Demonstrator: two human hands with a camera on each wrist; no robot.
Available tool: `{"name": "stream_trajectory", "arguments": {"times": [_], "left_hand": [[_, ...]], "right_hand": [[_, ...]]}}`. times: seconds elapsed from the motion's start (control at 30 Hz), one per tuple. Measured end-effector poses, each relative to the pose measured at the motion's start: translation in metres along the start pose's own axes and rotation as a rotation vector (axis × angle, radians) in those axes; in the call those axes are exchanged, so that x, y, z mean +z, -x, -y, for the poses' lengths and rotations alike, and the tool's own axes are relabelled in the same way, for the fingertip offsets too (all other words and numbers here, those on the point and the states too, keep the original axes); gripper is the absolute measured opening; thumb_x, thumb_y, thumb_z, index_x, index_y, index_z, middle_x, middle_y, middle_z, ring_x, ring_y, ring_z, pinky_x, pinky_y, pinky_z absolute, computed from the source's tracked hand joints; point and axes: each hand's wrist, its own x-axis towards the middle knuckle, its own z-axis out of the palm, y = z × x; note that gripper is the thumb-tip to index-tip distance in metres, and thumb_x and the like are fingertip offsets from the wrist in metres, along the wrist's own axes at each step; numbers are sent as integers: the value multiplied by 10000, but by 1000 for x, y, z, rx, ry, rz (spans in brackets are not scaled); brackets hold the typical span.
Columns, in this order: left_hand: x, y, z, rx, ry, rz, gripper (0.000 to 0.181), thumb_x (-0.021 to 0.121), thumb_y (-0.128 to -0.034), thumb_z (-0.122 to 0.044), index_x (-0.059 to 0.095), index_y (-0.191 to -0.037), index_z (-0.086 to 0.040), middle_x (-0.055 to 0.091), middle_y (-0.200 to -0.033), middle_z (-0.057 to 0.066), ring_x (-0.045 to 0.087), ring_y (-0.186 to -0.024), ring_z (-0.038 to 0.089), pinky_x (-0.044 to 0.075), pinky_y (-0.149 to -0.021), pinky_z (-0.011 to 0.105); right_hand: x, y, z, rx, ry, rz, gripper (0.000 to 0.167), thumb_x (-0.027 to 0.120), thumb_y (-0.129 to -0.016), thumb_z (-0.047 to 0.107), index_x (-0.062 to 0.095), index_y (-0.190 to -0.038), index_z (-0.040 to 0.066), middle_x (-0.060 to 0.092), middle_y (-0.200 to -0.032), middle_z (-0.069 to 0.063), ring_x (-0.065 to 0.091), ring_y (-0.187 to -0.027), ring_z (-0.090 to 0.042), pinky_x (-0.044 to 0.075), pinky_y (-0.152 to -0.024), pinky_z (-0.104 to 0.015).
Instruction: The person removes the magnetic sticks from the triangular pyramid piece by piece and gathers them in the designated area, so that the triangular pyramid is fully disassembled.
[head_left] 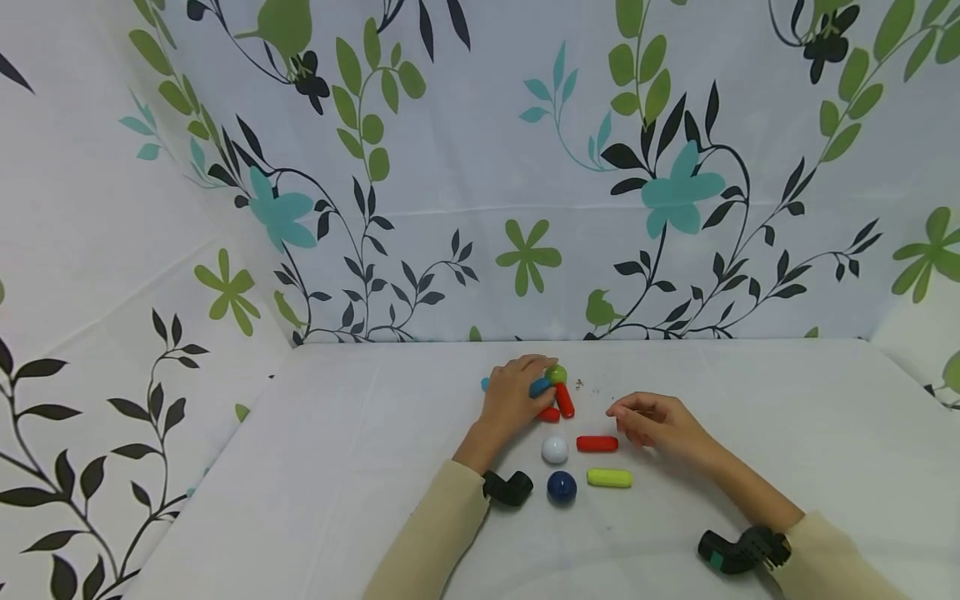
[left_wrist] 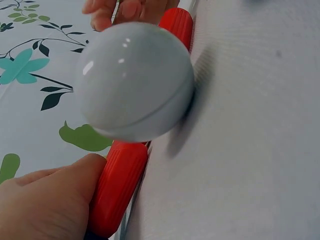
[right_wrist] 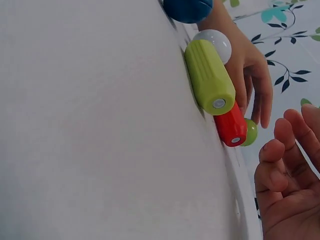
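The left hand [head_left: 513, 395] is arching over a blue plastic rod [head_left: 539, 387], with a shiny green ball [head_left: 557, 373] lying at its fingertips and a red plastic rod [head_left: 565, 401] just beside; whether it is gripping any, I cannot tell. The right hand [head_left: 662, 423] is holding nothing, its fingers loosely bent, and a separate ribbed red rod [head_left: 597, 444] is lying near them on the white table [head_left: 337, 467].

White table [head_left: 337, 483] bearing balls [head_left: 562, 488], rods [head_left: 609, 477]
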Motion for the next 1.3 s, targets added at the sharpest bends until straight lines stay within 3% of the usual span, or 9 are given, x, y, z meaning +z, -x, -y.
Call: {"name": "stream_trajectory", "arguments": {"times": [0.23,0.4,0.67,0.87,1.0,1.17,1.3], "left_hand": [[2,-1,0,-119,62,-48,264,693,-860,-280,646,-1095,-168,652,-972,4,616,-880,150,454,-755,288],[1,0,0,-164,148,-32,186,709,-849,-224,618,-985,-136,588,-917,7,600,-820,138,488,-716,221],[0,0,1,-156,200,-30,152,703,-841,-216,649,-962,-142,605,-898,-8,600,-812,123,492,-700,208],[0,2,1,-90,214,-19,168,696,-844,-214,683,-996,-144,645,-895,-17,612,-811,121,473,-750,248],[0,1,0,-80,227,-33,169,701,-869,-213,712,-1024,-146,686,-934,-13,643,-835,128,466,-803,307],[1,0,1,-77,266,-29,160,712,-887,-221,726,-1027,-145,711,-972,-9,665,-846,136,513,-802,267],[1,1,2,-70,283,-29,159,714,-892,-225,729,-1029,-146,716,-989,-8,677,-861,141,523,-799,252]], "right_hand": [[-2,-17,-7,65,-8,-1,288,580,-990,212,633,-1124,-37,566,-756,-111,521,-624,-183,428,-564,-244],[-4,-25,-13,108,3,-7,306,595,-982,239,632,-1149,-15,568,-785,-108,520,-644,-176,432,-572,-235],[0,-36,-12,106,54,28,310,632,-959,219,640,-1185,7,606,-888,-107,549,-717,-193,454,-609,-223],[3,-40,-8,117,92,66,299,651,-942,176,633,-1174,-13,621,-940,-125,557,-724,-202,477,-597,-215],[6,-44,-5,154,104,47,338,666,-933,214,623,-1182,-11,610,-925,-95,556,-714,-204,478,-593,-215],[12,-48,-4,193,85,-2,383,692,-914,213,598,-1194,-31,605,-945,-99,551,-671,-186,456,-561,-217],[17,-51,-2,204,133,-61,383,734,-879,215,603,-1139,-33,614,-935,-99,541,-690,-194,464,-570,-235]]}}
